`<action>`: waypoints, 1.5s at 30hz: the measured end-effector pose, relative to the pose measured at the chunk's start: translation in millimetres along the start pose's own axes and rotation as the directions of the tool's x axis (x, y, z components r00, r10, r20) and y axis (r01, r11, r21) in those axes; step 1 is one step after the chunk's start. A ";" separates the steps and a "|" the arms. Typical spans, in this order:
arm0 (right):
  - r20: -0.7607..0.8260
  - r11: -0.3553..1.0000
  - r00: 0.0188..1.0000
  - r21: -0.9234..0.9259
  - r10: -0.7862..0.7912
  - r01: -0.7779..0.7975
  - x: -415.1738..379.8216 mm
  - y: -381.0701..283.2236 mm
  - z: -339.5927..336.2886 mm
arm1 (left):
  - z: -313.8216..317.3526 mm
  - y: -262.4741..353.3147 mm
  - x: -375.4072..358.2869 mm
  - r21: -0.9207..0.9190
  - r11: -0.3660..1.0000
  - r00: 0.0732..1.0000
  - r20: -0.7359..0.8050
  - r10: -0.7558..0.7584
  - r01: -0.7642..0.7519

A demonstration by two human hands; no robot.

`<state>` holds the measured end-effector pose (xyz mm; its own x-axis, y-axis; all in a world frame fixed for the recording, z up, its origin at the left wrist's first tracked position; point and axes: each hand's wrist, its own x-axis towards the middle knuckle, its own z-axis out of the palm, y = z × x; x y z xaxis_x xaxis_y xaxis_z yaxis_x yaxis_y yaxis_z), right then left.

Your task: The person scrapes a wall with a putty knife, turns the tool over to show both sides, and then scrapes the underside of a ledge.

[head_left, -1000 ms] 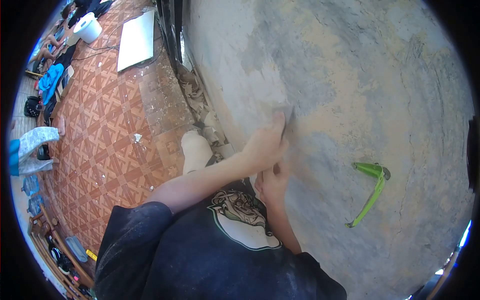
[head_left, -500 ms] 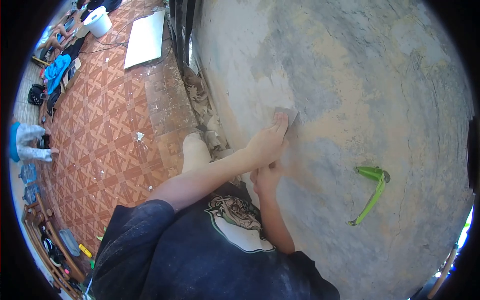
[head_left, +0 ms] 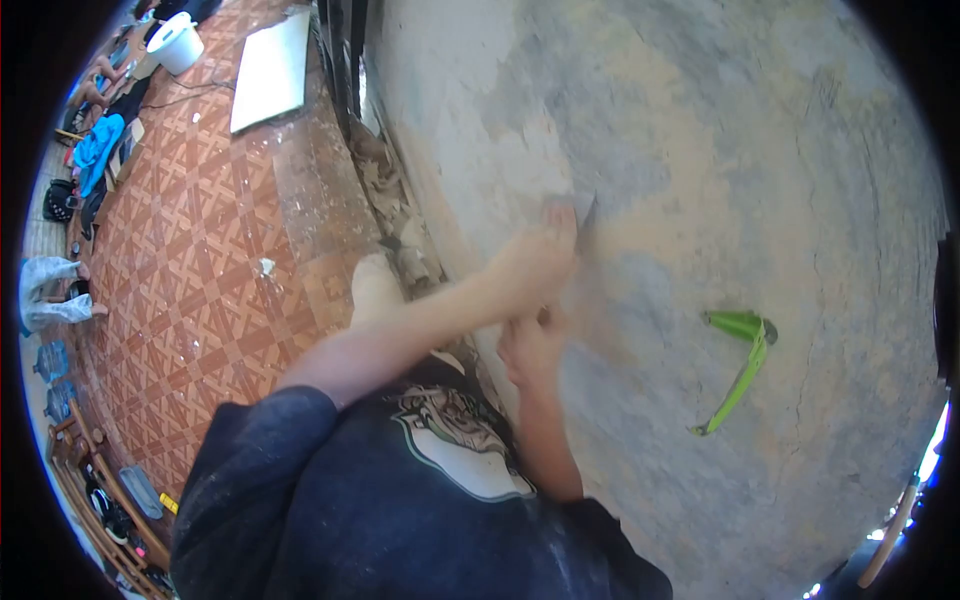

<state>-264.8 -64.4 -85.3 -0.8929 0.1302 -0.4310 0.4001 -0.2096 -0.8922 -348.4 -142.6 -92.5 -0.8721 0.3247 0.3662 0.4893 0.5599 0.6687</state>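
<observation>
A scraper with a flat metal blade (head_left: 588, 212) is pressed against the patchy grey and tan wall (head_left: 680, 190). My left hand (head_left: 538, 262) wraps round its upper part, with fingertips pressed on the blade; motion blurs this hand a little. Just below, my right hand (head_left: 533, 343) is closed round the handle end, most of which the fingers hide. To the right of both hands, a bright green bent piece (head_left: 745, 360) with a dark joint is on the wall.
Debris (head_left: 385, 185) lies along the wall's foot. A white panel (head_left: 270, 75) and a white bucket (head_left: 175, 45) stand on the patterned tile floor (head_left: 190, 330). Another person's legs (head_left: 58, 295) show at far left, near water bottles (head_left: 55, 360) and a wooden bench (head_left: 105, 480).
The whole view has shifted slightly, so the floor things and green piece sit further left. Both hands keep their hold on the scraper, its blade slightly higher in view.
</observation>
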 end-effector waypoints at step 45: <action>0.044 0.999 0.999 0.050 -0.023 0.021 -20.3 -31.9 5.2 | -10.6 13.5 12.1 -0.120 0.979 0.981 -0.081 -0.176 0.166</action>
<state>-260.5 -65.4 -47.4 -0.9102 0.0918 -0.4038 0.3706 -0.2546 -0.8932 -352.4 -139.2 -72.2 -0.9427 0.1580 0.2937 0.3326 0.5105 0.7930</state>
